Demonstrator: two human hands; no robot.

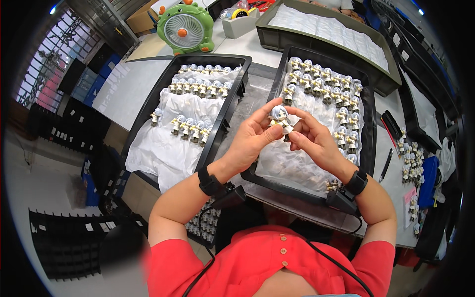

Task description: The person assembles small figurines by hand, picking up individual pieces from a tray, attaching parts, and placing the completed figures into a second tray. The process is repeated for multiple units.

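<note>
Both my hands hold one small figurine [280, 117] with pale silver-blue hair and a white outfit, upright above the right-hand tray. My left hand [255, 134] pinches it from the left with thumb and fingers. From the other side, my right hand [315, 140] grips its lower part between thumb and fingertips. Beneath lies a black tray [372, 123] lined with white sheeting, where several rows of matching figurines [326, 93] stand at the back and right. A second black tray [216, 143] on the left holds more such figurines [200, 88] on crumpled white sheeting.
A green dragon-shaped fan [184, 28] stands at the back left, beside a tape dispenser [241, 22]. An olive bin [267, 38] with white lining is at the back right. Loose figurines [411, 161] and a black pen [386, 165] lie on the table's right side.
</note>
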